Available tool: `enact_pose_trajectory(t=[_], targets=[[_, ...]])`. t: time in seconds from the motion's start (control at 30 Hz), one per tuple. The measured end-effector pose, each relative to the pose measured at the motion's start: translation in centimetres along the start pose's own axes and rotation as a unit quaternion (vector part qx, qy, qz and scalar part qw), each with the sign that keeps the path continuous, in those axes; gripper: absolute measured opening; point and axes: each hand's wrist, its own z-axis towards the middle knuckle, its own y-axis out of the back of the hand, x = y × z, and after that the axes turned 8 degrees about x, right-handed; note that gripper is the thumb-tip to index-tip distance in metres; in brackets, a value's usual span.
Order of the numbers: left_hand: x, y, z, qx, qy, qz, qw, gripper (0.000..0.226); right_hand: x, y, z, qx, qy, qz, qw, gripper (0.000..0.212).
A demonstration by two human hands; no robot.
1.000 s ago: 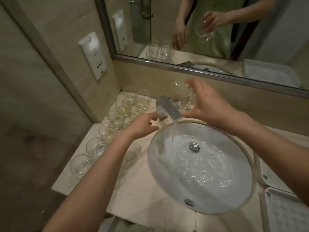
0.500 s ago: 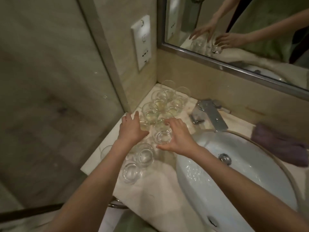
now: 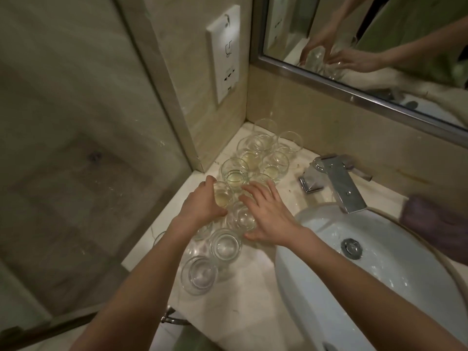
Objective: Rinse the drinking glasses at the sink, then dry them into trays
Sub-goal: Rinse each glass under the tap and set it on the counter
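Several drinking glasses stand on the marble counter left of the white sink. Those at the back hold yellowish liquid; the nearer ones are clear and empty. My left hand curls round a glass with yellowish liquid near the counter's left edge. My right hand lies with spread, fairly straight fingers against a clear glass standing on the counter. Its thumb is at the glass's near side.
The chrome tap stands behind the sink, and a purple cloth lies at the right. A wall socket panel and a mirror are behind. A glass partition borders the counter on the left.
My right hand carried a glass from the tap to the counter and set it among the others. My left hand moved onto a glass with liquid. The view swung left.
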Motion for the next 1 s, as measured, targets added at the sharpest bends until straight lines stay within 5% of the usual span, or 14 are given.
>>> enact_pose_trajectory(t=[0.43, 0.63, 0.87, 1.0], targets=[[-2.2, 3.9, -3.5, -0.085, -0.039, 0.053, 0.994, 0.083, -0.3, 0.8, 0.1, 0.083, -0.071, 0.053, 0.993, 0.102], [-7.4, 6.3, -7.2, -0.1, -0.148, 0.005, 0.984, 0.087, -0.4, 6.7, -3.7, -0.027, -0.12, 0.343, 0.931, 0.094], [-13.9, 0.9, -7.2, 0.046, -0.216, -0.126, 0.967, 0.085, -1.3, 7.7, -10.7, -0.098, -0.229, 0.393, 0.885, 0.1], [-15.8, -4.1, -6.2, 0.174, -0.213, -0.188, 0.943, 0.087, -2.4, 5.5, -14.6, -0.122, -0.294, 0.373, 0.872, 0.083]])
